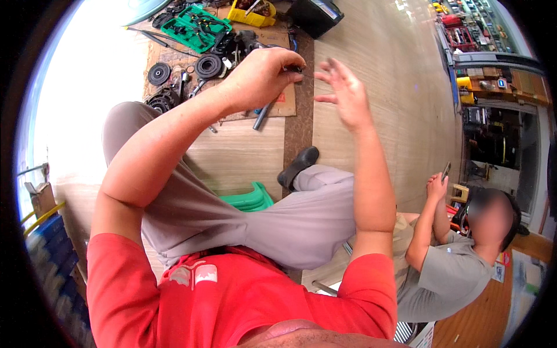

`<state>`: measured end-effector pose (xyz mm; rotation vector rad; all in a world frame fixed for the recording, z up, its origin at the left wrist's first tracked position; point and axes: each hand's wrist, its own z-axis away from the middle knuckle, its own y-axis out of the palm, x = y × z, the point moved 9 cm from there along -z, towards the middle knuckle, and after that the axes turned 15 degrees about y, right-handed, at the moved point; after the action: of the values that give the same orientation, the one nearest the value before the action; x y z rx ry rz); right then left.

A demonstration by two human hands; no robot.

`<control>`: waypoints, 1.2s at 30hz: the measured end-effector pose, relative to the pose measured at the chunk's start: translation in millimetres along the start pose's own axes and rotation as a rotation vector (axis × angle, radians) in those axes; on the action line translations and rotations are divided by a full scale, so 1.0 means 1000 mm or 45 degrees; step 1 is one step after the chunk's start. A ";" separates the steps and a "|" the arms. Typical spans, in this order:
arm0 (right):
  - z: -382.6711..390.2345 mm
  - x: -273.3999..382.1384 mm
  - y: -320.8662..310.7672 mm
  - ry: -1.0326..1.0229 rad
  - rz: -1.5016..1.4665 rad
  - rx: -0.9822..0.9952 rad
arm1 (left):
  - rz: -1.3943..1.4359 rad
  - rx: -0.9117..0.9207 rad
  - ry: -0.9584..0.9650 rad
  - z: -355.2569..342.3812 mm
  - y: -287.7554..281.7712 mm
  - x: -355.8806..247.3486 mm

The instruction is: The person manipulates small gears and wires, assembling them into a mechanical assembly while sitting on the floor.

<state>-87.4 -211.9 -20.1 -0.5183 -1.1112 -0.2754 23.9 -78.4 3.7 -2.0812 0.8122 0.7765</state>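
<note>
A streaked beige floor (377, 69) spreads under everything, crossed by a dark brown strip (299, 124). To the right, a co-worker in a grey T-shirt (455, 284) sits with both hands raised around a phone (446, 171). A sheet of cardboard (278, 39) lies on the floor ahead of the wearer, crowded with dark mechanical parts, and its right edge meets the brown strip. A green plastic stool (249, 199) shows between the wearer's grey-trousered legs. At the far side of the cardboard sits an open green tool case (221, 26) filled with dark tools; to its right come a black box (318, 17) and a smaller yellow bin (249, 18) with parts in it. The left hand (270, 72) is held up above the right part of the cardboard, thumb and index finger brought close together on a small dark piece. The right hand (345, 95) is raised just beside it over the floor, fingers spread wide, slightly blurred and holding nothing visible. Two round black pulleys (209, 66) lie left of the left hand, and a grey metal tube (262, 117) rests below it, reaching past the cardboard's near edge. Smallest is the dark piece (295, 69) at the left fingertips, mostly covered, so its exact kind is unclear.
</note>
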 end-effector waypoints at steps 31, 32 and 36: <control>0.010 0.021 0.015 -0.021 0.378 -0.129 | -0.309 0.114 0.157 0.004 -0.006 -0.012; 0.011 0.026 0.013 -0.080 0.437 -0.161 | -0.348 0.121 0.171 0.004 -0.006 -0.011; 0.015 0.039 0.004 -0.272 0.666 -0.242 | -0.493 0.130 0.160 0.003 -0.015 -0.010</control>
<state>-80.8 -199.3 18.9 -1.0020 -1.1179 0.1373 28.6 -65.7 16.1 -2.1200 0.4781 0.3892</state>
